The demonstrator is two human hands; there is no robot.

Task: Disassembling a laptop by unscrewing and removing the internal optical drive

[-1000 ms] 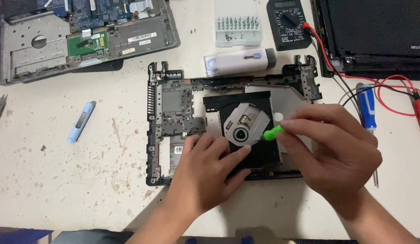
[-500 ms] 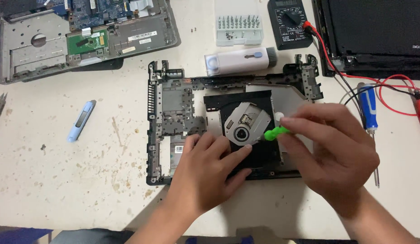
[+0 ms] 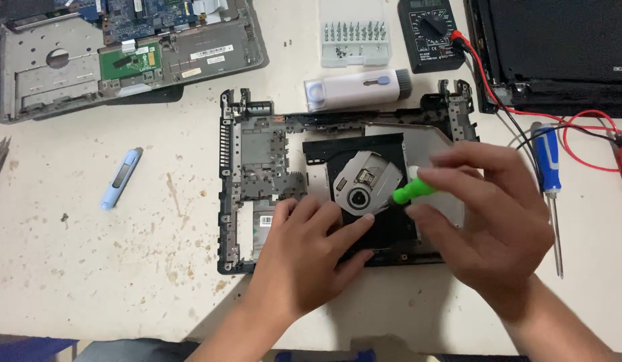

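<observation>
A black laptop bottom case (image 3: 257, 161) lies in the middle of the pale worktable. An optical disc drive (image 3: 364, 181) sits in it with its tray and round hub exposed. My left hand (image 3: 304, 258) presses flat on the drive's front left part, fingers spread. My right hand (image 3: 488, 221) grips a small green-handled screwdriver (image 3: 411, 191), whose tip points at the drive just right of the hub. The screwdriver's rear is hidden in my fingers.
A stripped grey laptop base with a blue board (image 3: 123, 53) lies at the far left. A bit set box (image 3: 354, 33), a white tool case (image 3: 358, 90), a multimeter (image 3: 431, 30) with red leads, a black laptop (image 3: 559, 47), a blue screwdriver (image 3: 548, 167) and a light blue cutter (image 3: 120, 177) surround the work.
My right hand and the green screwdriver have shifted only slightly over the drive. My left hand stays pressed on the drive.
</observation>
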